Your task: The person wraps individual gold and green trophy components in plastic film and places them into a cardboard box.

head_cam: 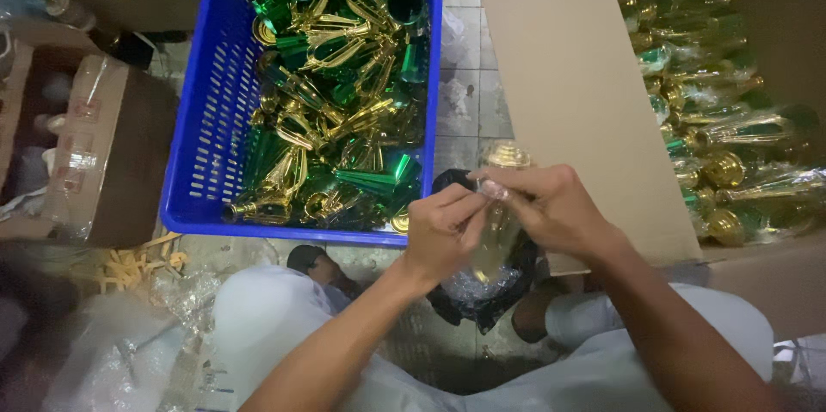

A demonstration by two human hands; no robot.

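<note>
Both hands meet in the middle of the view, over the person's lap. The left hand has its fingers curled and its thumb and forefinger pressed together on the clear plastic sleeve that wraps a gold trophy piece. The right hand comes in from the other side, its fingertips pinching the same sleeve near the top, just below the piece's rounded gold cap. The two hands touch or nearly touch at the fingertips; the blur there makes it hard to tell which. The wrapped piece stands roughly upright between them, its cap poking out above the right hand's fingers and its lower part hanging down behind the left hand's knuckles.

Beyond the left hand and off to its outer side sits a blue plastic crate heaped with unwrapped green and gold trophy parts. Beyond the right hand, a cardboard box flap stands up, and past it, to that hand's outer side, the open cardboard box holds trophy pieces already in clear bags. Below the hands lies a dark bag with crumpled clear plastic in it, resting between the person's knees.
</note>
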